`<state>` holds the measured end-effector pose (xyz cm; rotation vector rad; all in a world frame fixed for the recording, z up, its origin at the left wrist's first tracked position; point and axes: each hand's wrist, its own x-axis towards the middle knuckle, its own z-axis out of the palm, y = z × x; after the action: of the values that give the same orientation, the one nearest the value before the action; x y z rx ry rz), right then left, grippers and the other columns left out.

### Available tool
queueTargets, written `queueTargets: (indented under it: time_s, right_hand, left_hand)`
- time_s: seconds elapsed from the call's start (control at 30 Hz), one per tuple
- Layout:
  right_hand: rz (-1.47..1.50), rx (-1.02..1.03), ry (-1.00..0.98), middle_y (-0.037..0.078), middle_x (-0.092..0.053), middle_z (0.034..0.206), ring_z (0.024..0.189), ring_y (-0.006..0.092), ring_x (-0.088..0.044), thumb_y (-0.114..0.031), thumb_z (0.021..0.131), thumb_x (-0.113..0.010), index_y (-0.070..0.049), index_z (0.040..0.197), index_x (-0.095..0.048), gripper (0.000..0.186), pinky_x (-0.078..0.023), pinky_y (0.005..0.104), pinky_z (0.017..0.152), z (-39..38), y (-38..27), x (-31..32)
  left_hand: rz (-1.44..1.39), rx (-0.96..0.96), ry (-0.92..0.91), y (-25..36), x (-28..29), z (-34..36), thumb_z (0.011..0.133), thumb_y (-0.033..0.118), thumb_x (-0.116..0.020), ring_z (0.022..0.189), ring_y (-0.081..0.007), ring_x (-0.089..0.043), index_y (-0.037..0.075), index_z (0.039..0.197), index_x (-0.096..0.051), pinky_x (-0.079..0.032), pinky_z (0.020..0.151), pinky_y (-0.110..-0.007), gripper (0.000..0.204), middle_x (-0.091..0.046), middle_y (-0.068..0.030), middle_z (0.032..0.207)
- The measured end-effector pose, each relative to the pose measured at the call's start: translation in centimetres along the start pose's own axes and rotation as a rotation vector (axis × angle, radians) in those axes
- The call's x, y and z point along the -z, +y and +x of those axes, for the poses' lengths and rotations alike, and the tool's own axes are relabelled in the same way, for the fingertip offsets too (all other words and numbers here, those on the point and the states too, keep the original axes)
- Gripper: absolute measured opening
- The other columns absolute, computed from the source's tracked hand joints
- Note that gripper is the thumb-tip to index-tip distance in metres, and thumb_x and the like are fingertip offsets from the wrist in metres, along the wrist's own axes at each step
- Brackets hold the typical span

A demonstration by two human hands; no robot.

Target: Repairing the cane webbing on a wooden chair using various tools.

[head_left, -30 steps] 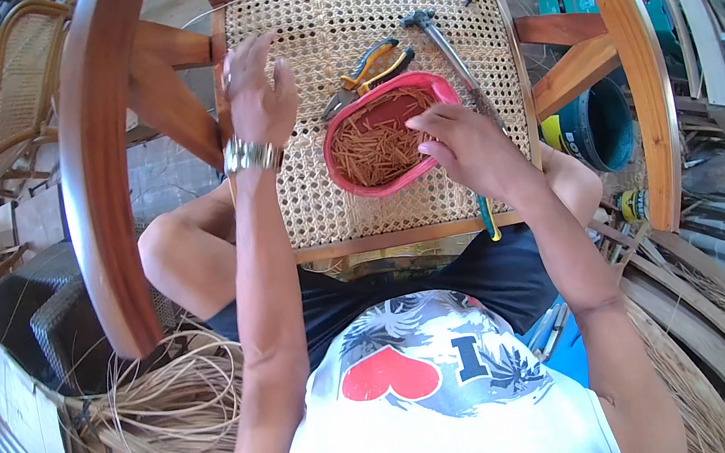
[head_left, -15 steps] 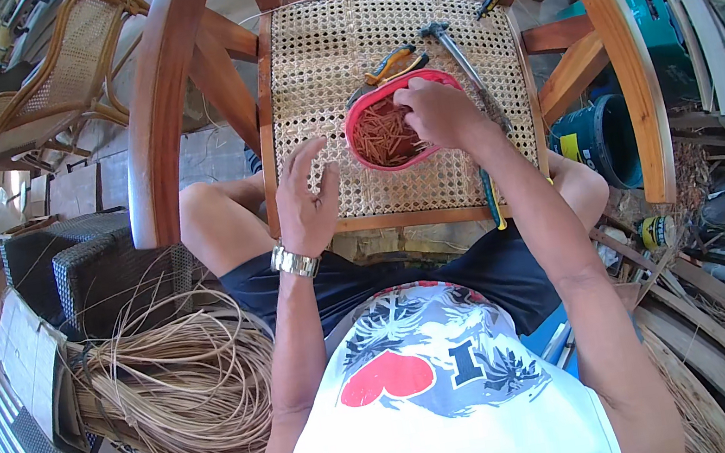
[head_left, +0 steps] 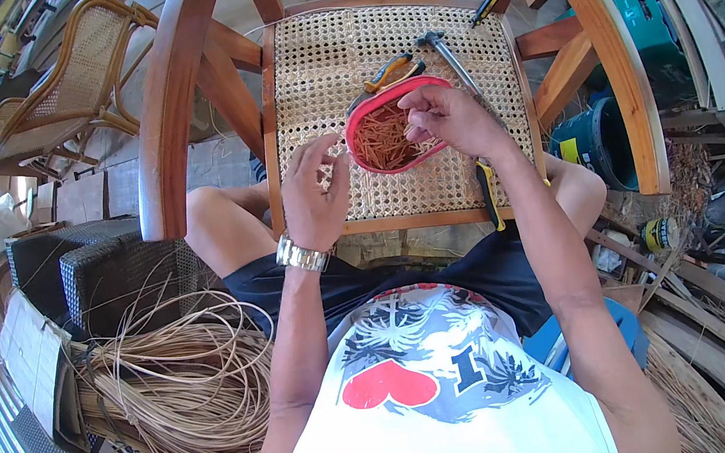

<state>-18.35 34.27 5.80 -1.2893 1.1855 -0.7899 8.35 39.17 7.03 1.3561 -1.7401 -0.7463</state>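
Observation:
A cane-webbed chair seat (head_left: pixel 310 65) in a wooden frame lies before me. On it stands a red-rimmed oval container (head_left: pixel 353 138) holding many short reddish-brown sticks (head_left: pixel 382 137). My right hand (head_left: pixel 457 123) is over the container's right part, thumb and fingers drawn together in a pinch; what is between them is too small to make out. Left of the container, my left hand (head_left: pixel 314 198) hovers over the seat, fingers curved and thumb apart, with nothing visible in it. Behind the container lie yellow-and-black handled pliers (head_left: pixel 389 71) and a hammer (head_left: pixel 447 54).
A yellow-and-black handled tool (head_left: pixel 490 193) lies at the seat's front edge, another (head_left: pixel 486 8) at its back right corner. Wooden armrests (head_left: pixel 186 112) rise on both sides. Coiled rattan strands (head_left: pixel 185 384) lie at lower left; a dark green bucket (head_left: pixel 603 144) stands at right.
My right hand has drawn back slightly from the sticks, its fingertips now more visible. My left hand has shifted a little right, toward the container. The whole view has tilted slightly.

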Motion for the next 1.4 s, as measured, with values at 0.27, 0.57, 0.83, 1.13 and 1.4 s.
queueTargets:
  time_s: [0.27,0.57,0.83,1.13,1.4]
  right_hand:
    - [0.249,0.11,0.114,0.008,-0.07,0.105,0.088,0.015,-0.072,-0.002,0.1,-0.065,0.002,0.118,-0.062,0.019,-0.062,0.0289,0.078,-0.4,-0.5,-0.8]
    - [0.011,0.218,0.266,0.009,-0.075,0.098,0.087,0.0144,-0.072,-0.003,0.095,-0.07,0.002,0.11,-0.069,0.016,-0.06,0.0304,0.077,-0.9,-0.3,-1.6]
    - [-0.443,0.311,0.286,0.016,-0.076,0.101,0.085,0.019,-0.072,-0.005,0.095,-0.068,-0.001,0.113,-0.073,0.019,-0.057,0.0317,0.078,-1.7,-1.4,-0.9]
    - [-0.308,0.242,0.109,0.005,-0.066,0.087,0.082,0.0124,-0.065,-0.001,0.096,-0.064,-0.006,0.143,-0.052,0.049,-0.054,0.0292,0.074,-2.3,-0.3,0.1]
    - [0.283,0.157,0.193,0.0,-0.066,0.094,0.083,0.0068,-0.062,0.0,0.097,-0.065,-0.002,0.136,-0.055,0.04,-0.051,0.0229,0.07,-3.1,-0.8,1.1]
  left_hand:
    - [-0.229,0.096,-0.186,1.7,-5.0,3.1,0.098,0.019,-0.072,0.07,-0.0051,-0.062,0.003,0.119,-0.072,-0.05,0.063,-0.023,0.027,-0.074,-0.0027,0.086]
    - [-0.446,0.259,-0.212,0.3,-7.4,4.9,0.096,0.02,-0.072,0.072,-0.0084,-0.068,0.002,0.1,-0.073,-0.053,0.065,-0.026,0.019,-0.075,-0.0054,0.081]
    - [-0.16,0.131,-0.177,0.4,-6.7,4.9,0.098,0.015,-0.07,0.071,-0.006,-0.066,-0.001,0.102,-0.07,-0.052,0.065,-0.023,0.016,-0.072,-0.0013,0.08]
    - [-0.047,0.149,-0.113,0.8,-6.5,5.2,0.095,0.013,-0.07,0.072,-0.0095,-0.07,-0.001,0.095,-0.072,-0.055,0.067,-0.027,0.014,-0.075,-0.007,0.084]
    - [0.123,0.026,-0.225,2.1,-5.9,5.1,0.089,0.016,-0.078,0.08,-0.0153,-0.074,0.003,0.107,-0.077,-0.057,0.07,-0.031,0.022,-0.078,-0.0088,0.096]
